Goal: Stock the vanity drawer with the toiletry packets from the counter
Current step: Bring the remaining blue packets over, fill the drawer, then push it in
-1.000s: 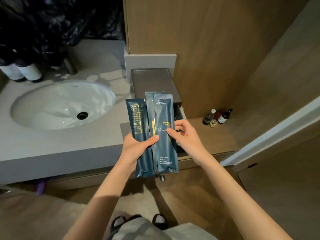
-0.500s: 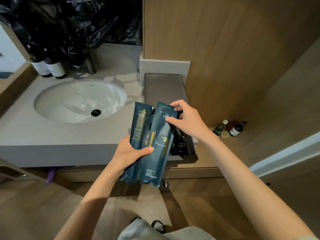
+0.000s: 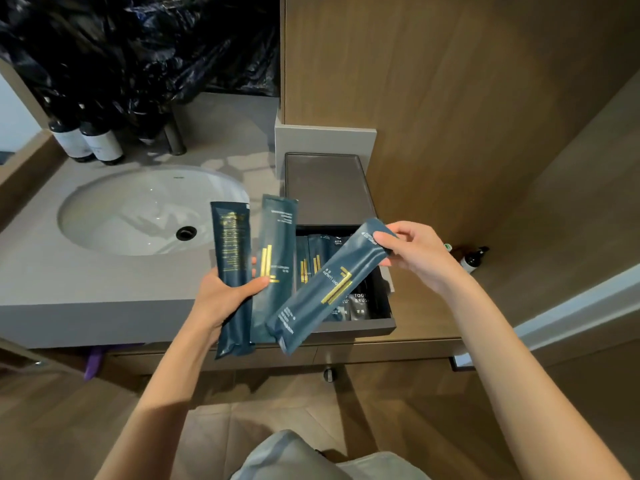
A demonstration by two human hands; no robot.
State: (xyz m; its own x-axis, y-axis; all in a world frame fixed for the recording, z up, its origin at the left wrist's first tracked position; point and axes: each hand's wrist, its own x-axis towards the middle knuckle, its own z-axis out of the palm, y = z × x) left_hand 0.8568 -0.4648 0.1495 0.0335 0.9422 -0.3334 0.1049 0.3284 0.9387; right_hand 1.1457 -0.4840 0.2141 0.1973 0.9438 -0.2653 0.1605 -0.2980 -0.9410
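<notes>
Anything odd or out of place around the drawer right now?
Nothing spilled or damaged. Packets in the open drawer lie in neat rows. The only oddity: black plastic sheeting draped behind the sink, over the bottles.

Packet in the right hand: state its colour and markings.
Dark teal-blue packet with gold bars and small pale print, seen in the head view.

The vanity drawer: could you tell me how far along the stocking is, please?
Done: the open drawer already holds several dark packets. In hand: the right hand angles one packet over it. Left: the two packets in the left hand. No packets show on the counter.
</notes>
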